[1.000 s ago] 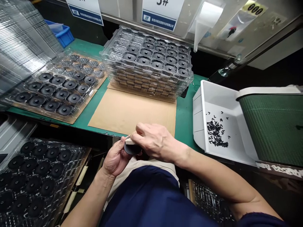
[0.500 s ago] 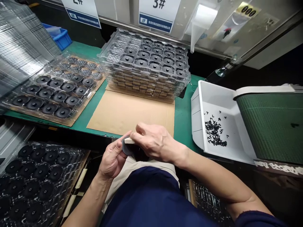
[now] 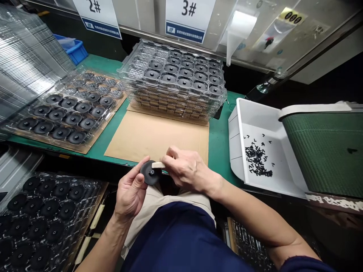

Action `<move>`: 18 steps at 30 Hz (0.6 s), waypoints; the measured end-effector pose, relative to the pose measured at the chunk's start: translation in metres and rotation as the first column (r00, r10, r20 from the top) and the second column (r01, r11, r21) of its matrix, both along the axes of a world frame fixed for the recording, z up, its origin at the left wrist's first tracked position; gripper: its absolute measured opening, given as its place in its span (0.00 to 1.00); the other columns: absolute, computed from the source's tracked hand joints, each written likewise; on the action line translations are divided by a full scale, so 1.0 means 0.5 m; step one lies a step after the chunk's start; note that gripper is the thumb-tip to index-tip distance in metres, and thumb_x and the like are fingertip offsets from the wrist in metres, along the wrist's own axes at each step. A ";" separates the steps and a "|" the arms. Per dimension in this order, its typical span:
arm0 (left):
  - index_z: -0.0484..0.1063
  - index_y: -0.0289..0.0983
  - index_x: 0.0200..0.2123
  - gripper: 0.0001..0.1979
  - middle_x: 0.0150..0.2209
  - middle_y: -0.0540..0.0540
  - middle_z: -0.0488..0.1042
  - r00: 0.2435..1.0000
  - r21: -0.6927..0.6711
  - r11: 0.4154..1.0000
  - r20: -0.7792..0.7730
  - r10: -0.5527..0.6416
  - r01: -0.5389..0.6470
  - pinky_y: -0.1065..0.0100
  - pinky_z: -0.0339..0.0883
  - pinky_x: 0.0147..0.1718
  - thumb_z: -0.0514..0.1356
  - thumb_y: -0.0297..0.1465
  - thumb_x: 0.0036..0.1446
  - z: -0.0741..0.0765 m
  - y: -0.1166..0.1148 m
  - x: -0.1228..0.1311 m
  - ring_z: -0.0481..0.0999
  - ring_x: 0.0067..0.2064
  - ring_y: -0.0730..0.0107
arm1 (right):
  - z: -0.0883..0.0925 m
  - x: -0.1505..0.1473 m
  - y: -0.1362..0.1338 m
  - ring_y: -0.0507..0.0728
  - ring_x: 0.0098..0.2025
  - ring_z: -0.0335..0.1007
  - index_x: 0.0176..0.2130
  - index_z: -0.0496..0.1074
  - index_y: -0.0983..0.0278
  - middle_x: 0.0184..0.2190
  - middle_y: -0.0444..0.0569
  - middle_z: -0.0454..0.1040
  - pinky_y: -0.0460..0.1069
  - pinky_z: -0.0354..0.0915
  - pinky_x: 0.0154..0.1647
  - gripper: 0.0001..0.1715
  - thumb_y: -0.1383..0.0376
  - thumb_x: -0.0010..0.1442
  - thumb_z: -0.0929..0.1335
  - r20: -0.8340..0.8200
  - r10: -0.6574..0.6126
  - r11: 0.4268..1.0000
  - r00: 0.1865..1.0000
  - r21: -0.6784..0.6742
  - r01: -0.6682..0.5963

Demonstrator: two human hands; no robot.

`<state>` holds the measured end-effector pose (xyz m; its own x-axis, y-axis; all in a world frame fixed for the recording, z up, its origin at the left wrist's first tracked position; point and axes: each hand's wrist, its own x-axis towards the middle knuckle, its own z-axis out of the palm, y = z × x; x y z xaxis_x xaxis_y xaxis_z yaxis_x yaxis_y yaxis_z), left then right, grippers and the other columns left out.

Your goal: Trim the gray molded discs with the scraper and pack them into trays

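My left hand grips a round black disc by its rim, thumb on the near face and fingers behind. The disc's face with its small central hub is turned up toward the camera. A cream-coloured flat tool is pinched in my right hand, and its tip lies over the disc's upper right edge. Both hands are above my lap, at the front edge of a brown cardboard sheet.
Behind the cardboard stands a stack of clear trays with black discs. Another part-filled tray lies at left, more discs below it. At right are a white bin of small black pieces and a green belt.
The disc has turned from nearly edge-on to face the camera. My left hand has shifted slightly left, and the cream tool now shows over the disc's upper right edge.
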<state>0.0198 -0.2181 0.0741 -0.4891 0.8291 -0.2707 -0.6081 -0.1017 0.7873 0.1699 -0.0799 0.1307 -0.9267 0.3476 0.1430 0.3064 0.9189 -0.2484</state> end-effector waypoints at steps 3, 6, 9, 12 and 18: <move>0.82 0.36 0.53 0.27 0.50 0.37 0.83 1.000 0.022 1.000 -0.015 0.023 -0.022 0.69 0.75 0.52 0.76 0.39 0.51 0.006 0.000 0.002 0.83 0.50 0.56 | 0.001 -0.001 -0.008 0.51 0.31 0.57 0.44 0.71 0.63 0.41 0.48 0.68 0.48 0.47 0.28 0.11 0.64 0.73 0.61 -0.031 -0.009 0.999 0.999 -0.040 0.007; 0.82 0.36 0.52 0.27 0.49 0.37 0.83 0.995 0.018 0.996 -0.045 0.087 -0.086 0.68 0.75 0.52 0.77 0.40 0.50 0.013 0.001 0.004 0.83 0.50 0.55 | 0.001 0.001 -0.016 0.51 0.30 0.58 0.42 0.71 0.64 0.40 0.48 0.69 0.48 0.48 0.28 0.09 0.65 0.72 0.62 -0.022 -0.047 0.995 0.999 -0.083 0.045; 0.83 0.37 0.51 0.27 0.48 0.38 0.84 0.992 0.020 0.994 -0.071 0.106 -0.105 0.67 0.76 0.51 0.77 0.41 0.49 0.017 0.003 0.004 0.83 0.49 0.55 | 0.000 0.004 -0.023 0.51 0.30 0.58 0.42 0.72 0.64 0.39 0.47 0.69 0.48 0.48 0.28 0.11 0.63 0.72 0.62 -0.028 -0.063 0.991 0.998 -0.118 0.059; 0.83 0.38 0.51 0.27 0.48 0.40 0.84 0.988 0.033 0.993 -0.095 0.119 -0.117 0.66 0.76 0.51 0.76 0.41 0.50 0.020 0.005 0.004 0.82 0.50 0.55 | -0.001 0.006 -0.027 0.51 0.30 0.58 0.42 0.72 0.64 0.40 0.48 0.69 0.48 0.49 0.29 0.12 0.62 0.72 0.62 -0.067 -0.090 0.990 0.994 -0.115 0.082; 0.83 0.38 0.51 0.27 0.46 0.40 0.84 0.993 0.010 0.995 -0.060 0.098 -0.098 0.64 0.76 0.52 0.76 0.42 0.50 0.021 0.003 0.000 0.82 0.51 0.53 | 0.000 0.009 -0.032 0.51 0.28 0.56 0.40 0.72 0.64 0.38 0.47 0.69 0.49 0.46 0.28 0.13 0.62 0.72 0.61 -0.037 -0.114 0.989 0.993 -0.096 0.110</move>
